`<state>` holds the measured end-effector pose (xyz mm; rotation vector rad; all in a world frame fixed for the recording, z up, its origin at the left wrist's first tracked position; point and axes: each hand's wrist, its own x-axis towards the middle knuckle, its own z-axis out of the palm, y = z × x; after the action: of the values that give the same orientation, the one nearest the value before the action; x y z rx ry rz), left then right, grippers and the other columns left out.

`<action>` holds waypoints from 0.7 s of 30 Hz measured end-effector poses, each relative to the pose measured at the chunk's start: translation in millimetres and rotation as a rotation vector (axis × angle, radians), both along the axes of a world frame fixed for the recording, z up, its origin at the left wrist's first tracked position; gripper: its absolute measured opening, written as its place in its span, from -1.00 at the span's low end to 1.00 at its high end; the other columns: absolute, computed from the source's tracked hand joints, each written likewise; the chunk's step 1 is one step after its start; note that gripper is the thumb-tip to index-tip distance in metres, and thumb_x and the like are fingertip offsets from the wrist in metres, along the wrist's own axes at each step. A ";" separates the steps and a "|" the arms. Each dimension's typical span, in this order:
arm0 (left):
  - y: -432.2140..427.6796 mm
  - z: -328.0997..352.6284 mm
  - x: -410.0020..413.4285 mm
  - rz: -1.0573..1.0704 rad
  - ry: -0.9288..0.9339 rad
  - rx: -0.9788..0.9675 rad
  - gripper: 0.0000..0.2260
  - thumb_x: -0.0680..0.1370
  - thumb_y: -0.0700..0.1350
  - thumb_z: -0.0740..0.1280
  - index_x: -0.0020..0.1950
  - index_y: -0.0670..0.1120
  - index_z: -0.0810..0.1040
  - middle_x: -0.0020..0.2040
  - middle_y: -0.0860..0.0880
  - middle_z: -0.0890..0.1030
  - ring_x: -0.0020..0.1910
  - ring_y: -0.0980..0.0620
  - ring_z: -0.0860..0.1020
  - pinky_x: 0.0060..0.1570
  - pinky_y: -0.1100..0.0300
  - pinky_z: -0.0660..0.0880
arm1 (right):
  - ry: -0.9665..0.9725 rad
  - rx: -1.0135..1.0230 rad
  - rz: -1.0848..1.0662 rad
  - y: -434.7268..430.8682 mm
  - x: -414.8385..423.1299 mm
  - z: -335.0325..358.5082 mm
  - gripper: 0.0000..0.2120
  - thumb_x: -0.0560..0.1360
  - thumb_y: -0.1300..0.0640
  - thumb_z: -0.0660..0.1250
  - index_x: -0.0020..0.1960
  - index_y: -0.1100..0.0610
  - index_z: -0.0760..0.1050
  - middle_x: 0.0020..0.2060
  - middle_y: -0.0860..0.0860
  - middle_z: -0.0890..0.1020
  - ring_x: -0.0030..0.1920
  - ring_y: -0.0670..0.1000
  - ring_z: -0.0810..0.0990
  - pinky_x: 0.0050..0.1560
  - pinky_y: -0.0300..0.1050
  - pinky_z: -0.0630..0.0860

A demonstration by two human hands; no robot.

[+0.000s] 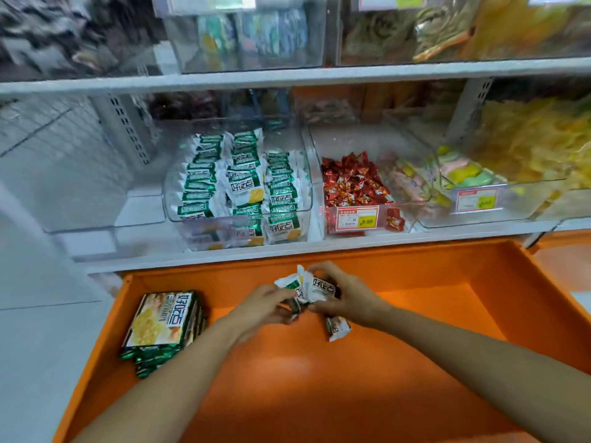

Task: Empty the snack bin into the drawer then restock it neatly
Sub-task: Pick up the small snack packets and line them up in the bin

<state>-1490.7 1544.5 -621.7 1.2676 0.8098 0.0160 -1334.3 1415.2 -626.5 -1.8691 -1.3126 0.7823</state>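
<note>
Right now, the clear snack bin, sitting on the shelf just above the orange drawer, is holding rows of green-and-white snack packets. Big green packs are lying stacked at the drawer's left side. Over the drawer's middle, the left hand and the right hand are both curling their fingers round a bunch of packets. One loose packet is lying on the drawer's floor.

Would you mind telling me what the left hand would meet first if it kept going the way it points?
The left hand points toward the snack packets it grips, so those come first; the right hand holds them from the far side; depth is unclear.
</note>
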 end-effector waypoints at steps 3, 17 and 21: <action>-0.6 18.8 -10.6 -0.035 0.031 0.181 -0.87 0.59 -0.17 0.29 -0.10 -0.22 0.52 -0.30 -0.13 0.59 -0.41 0.03 0.54 -0.31 0.22 0.50 | -0.082 -0.003 0.000 1.2 -7.5 21.3 -0.39 0.30 0.07 0.59 0.21 -0.05 0.32 0.08 -0.09 0.53 0.07 -0.07 0.53 0.02 -0.17 0.52; -5.9 82.4 -42.1 -0.242 -0.145 0.149 -0.72 0.50 -0.10 0.41 0.15 -0.21 0.57 -0.02 -0.14 0.62 -0.04 -0.01 0.56 0.13 0.08 0.52 | 0.051 -0.055 0.235 5.3 -35.8 81.3 -0.49 0.42 0.20 0.42 0.23 0.02 0.21 0.04 -0.04 0.41 -0.15 -0.15 0.43 -0.20 -0.28 0.41; 2.0 92.4 -50.5 -0.331 -0.125 0.182 -0.84 0.51 -0.19 0.40 0.05 -0.20 0.53 -0.10 -0.14 0.55 -0.11 0.02 0.50 -0.06 0.21 0.44 | 0.099 -0.066 0.253 1.9 -38.3 95.5 -0.63 0.54 0.24 0.27 0.25 0.02 0.22 -0.04 -0.05 0.45 -0.22 -0.05 0.44 -0.18 -0.14 0.47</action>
<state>-1541.1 1546.5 -529.4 1.5455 0.4926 -0.0980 -1372.6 1417.2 -531.1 -1.7097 -1.4934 1.0464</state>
